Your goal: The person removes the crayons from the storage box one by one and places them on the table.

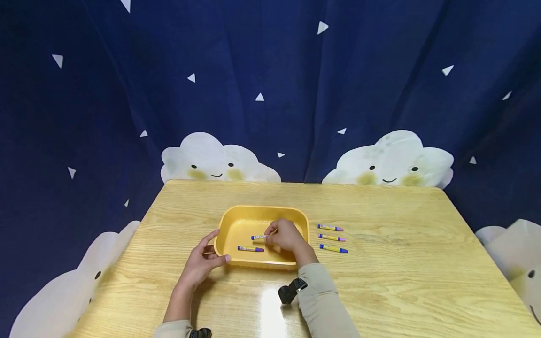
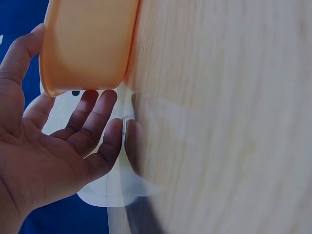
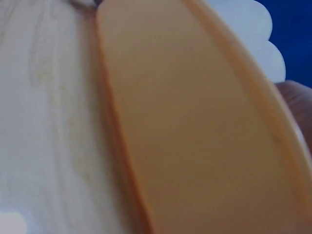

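Note:
A yellow plastic tray (image 1: 262,264) sits on the table. My left hand (image 1: 200,264) holds its near left corner, thumb on the front rim and index finger on the left rim; in the left wrist view the other fingers (image 2: 100,114) lie against the tray's outer wall. Over the tray floor, my right hand (image 1: 284,234) pinches a crayon (image 1: 258,237) with a yellow wrapper and blue end; its other end is hidden by the fingers. A purple crayon (image 1: 251,249) lies in the tray just nearer to me. The right hand is largely hidden in the right wrist view behind the tray wall (image 3: 195,117).
Right of the tray, a mauve crayon (image 1: 330,227), a pink crayon (image 1: 331,237) and a blue crayon (image 1: 333,248) lie in a column on the wooden table (image 1: 405,263). A dark blue curtain (image 1: 287,70) with white clouds hangs behind the table.

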A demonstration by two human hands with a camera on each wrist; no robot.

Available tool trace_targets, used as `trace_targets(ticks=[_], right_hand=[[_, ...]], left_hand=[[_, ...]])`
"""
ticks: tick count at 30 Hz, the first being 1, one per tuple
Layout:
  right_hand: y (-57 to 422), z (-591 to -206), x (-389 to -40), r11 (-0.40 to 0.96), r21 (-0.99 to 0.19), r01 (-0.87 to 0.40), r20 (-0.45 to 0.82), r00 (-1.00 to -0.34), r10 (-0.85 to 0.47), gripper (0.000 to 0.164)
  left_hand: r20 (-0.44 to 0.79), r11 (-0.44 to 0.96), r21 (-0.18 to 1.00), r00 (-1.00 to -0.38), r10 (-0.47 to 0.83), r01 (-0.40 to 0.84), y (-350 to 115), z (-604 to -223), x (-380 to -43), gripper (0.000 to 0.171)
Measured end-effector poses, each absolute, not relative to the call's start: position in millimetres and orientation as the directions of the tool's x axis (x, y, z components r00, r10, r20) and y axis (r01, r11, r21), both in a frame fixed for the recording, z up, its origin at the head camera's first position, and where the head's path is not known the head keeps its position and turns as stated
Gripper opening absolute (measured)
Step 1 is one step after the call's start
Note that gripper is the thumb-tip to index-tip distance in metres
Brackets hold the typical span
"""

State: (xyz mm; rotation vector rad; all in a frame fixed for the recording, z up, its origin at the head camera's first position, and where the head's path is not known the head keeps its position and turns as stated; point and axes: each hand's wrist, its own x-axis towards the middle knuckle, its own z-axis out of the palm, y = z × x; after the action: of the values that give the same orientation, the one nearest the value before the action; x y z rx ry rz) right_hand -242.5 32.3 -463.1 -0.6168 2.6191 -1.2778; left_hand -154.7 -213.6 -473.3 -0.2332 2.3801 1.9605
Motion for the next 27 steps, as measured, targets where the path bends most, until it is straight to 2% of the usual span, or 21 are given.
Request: trace_targets(ticks=[11, 21, 27], right_hand=[[44.9, -452.1, -240.9, 0.513, -0.798, -0.315, 0.058, -0.889, -0.454, 0.005], [53.8, -447.9, -230.7, 0.542, -0.777, -0.321, 0.080, -0.903, -0.421, 0.007], [65.7, -441.5, -224.4, 0.451, -0.821, -0.351, 0.141, -0.889, -0.436, 0.008]], left_hand=[[-0.131, 0.180, 0.973, -0.988, -0.079, -0.143, -214.1, -475.0, -155.2, 0.080], [-0.132, 0.179, 0.973, -0.988, -0.082, -0.145, -212.9, -475.8, -154.1, 0.079], [-0.143, 0.188, 0.969, -0.985, -0.093, -0.158, -213.8, -475.3, -154.3, 0.079]])
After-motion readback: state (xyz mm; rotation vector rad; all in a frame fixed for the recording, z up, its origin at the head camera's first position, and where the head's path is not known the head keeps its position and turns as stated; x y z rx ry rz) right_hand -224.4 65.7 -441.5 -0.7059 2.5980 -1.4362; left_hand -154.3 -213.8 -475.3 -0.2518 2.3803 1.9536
